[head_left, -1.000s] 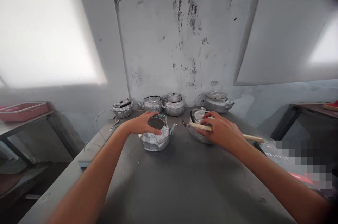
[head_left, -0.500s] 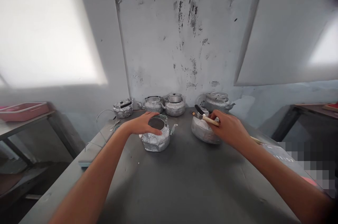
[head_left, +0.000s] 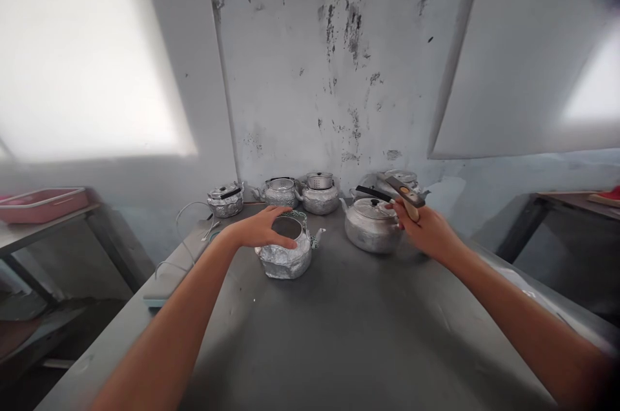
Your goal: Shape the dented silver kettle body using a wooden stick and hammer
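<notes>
My left hand [head_left: 265, 229] grips the rim of a lidless, dented silver kettle [head_left: 285, 262], thumb on the near side and fingers across the far side. The kettle stands upright, its spout to the right. My right hand [head_left: 426, 229] is closed around the wooden handle of a hammer [head_left: 405, 192], its head pointing up. The fingertips of that hand are also at the right end of the black handle on a lidded kettle [head_left: 371, 233]. That kettle sits level, spout to the left. Whether those fingertips still touch its handle I cannot tell.
Along the wall stand more kettles: a small lidded one [head_left: 226, 201], an open one [head_left: 281, 191], one with a strainer on top [head_left: 320, 196], and another partly hidden at right. A corded pale device [head_left: 167, 288] lies on the table's left edge. A pink basket [head_left: 43, 204] stands on a side table.
The lidded kettle has gone from tilted to level and shifted slightly left and back. My right hand has moved right, and the hammer head has swung upward. My left hand stays put.
</notes>
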Demonstrator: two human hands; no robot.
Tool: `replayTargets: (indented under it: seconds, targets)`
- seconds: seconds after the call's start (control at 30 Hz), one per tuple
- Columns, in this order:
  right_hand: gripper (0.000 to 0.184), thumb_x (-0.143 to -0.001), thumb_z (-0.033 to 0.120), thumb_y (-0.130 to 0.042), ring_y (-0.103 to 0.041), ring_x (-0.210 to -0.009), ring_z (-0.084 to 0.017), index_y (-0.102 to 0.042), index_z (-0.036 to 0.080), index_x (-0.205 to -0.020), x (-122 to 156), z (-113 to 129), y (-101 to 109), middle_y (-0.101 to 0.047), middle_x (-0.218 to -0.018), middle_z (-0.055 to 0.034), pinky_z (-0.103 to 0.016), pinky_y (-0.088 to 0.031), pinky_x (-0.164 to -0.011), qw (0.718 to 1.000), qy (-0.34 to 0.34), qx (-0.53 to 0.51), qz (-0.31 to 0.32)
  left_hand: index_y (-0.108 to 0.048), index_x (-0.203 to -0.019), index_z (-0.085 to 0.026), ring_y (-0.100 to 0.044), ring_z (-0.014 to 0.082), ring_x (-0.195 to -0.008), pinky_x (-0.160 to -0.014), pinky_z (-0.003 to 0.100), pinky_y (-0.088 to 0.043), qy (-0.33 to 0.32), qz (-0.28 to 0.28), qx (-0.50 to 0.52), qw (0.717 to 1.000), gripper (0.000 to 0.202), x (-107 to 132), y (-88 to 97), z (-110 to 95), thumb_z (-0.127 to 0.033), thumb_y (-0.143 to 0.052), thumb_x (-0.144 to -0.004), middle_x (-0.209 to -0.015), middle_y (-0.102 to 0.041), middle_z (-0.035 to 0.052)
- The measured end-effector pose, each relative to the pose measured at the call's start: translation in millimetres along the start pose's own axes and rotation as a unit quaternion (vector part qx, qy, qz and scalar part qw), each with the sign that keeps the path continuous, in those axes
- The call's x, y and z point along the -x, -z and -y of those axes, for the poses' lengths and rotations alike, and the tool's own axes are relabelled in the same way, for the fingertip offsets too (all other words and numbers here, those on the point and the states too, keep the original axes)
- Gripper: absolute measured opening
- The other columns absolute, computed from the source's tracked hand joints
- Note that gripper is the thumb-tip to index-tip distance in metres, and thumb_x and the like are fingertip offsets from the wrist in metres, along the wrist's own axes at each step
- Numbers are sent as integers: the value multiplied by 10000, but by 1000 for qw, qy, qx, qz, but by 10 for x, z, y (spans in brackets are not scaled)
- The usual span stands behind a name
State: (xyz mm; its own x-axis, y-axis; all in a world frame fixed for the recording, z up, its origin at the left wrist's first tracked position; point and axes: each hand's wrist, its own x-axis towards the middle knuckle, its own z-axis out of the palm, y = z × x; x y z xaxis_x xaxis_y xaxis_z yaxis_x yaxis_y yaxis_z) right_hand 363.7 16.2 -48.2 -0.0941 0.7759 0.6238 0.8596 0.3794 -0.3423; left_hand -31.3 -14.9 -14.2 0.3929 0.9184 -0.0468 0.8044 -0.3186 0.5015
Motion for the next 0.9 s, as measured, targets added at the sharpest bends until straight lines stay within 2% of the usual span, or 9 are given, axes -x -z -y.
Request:
replayTargets:
  seconds: [0.1,0.17,0.3,0.4,0.5,0.63,0.77,0.83,0.9]
  targets:
    - [398,-981,459,-393,-644,-855,-274,-602,231,-1231,9,24,11,-665,-1046,-136,-388,-491,-740,999,-31,15,-28,-280,-1617,-346,-319,428,-1481,-1150,515,-360,-4,-1,2,1000,1109,-4,3,6,-764,-735,-696,-1686,-243,75]
    - [454,-958,453,-409,-633,-902,-294,-565,225,-1319,28,70,20,-599,-1145,-162,-423,-493,-770,997,-49,29,-45,-274,-1620,-341,-321,426,-1481,-1145,508,-369,-2,1,0,1000,1114,-1,6,1,-767,-731,-698,-1687,-240,73]
    - [451,-939,394,-414,-633,-895,-279,-574,262,-1339,70,154,21,-562,-1191,-142,-415,-494,-752,997,-51,39,-38,-273,-1620,-336,-309,425,-1488,-1151,505,-362,6,4,-2,1000,1112,14,10,-31,-760,-732,-700,-1688,-241,67]
    - [461,-928,327,-423,-642,-908,-262,-568,306,-1365,92,163,-5,-583,-1216,-116,-376,-484,-720,999,-7,35,-20,-269,-1622,-318,-306,415,-1492,-1167,494,-348,5,2,-3,1000,1116,16,7,-36,-759,-729,-707,-1686,-243,70]
    - [456,-902,259,-426,-647,-910,-249,-569,295,-1334,107,139,-53,-623,-1220,-94,-346,-471,-706,999,19,24,-33,-260,-1623,-319,-308,405,-1493,-1171,489,-346,5,5,-4,1000,1109,9,5,-26,-758,-724,-716,-1690,-230,70]
    - [477,-891,245,-419,-643,-854,-248,-531,250,-1355,111,114,-94,-683,-1132,-96,-338,-449,-674,999,2,13,-34,-261,-1620,-338,-300,409,-1495,-1173,502,-338,4,4,-2,1000,1106,9,6,-34,-756,-730,-710,-1691,-228,68]
    - [459,-907,271,-418,-647,-862,-256,-563,256,-1343,93,110,-67,-707,-1050,-85,-336,-440,-661,999,-18,20,-19,-262,-1623,-328,-297,414,-1496,-1167,501,-346,7,5,-4,1000,1123,19,9,-54,-766,-729,-701,-1690,-229,72]
    - [460,-900,263,-426,-650,-907,-262,-578,270,-1335,87,116,-32,-711,-1070,-76,-343,-451,-696,999,-30,33,-15,-272,-1618,-340,-296,418,-1495,-1162,505,-348,6,3,-3,1000,1118,20,10,-52,-770,-731,-693,-1687,-237,70]
    - [467,-889,248,-429,-647,-930,-268,-603,285,-1320,91,131,14,-690,-1172,-83,-355,-454,-711,997,-46,52,-21,-278,-1616,-348,-310,421,-1488,-1152,502,-357,5,1,-1,1000,1117,16,10,-41,-774,-731,-689,-1686,-243,72]
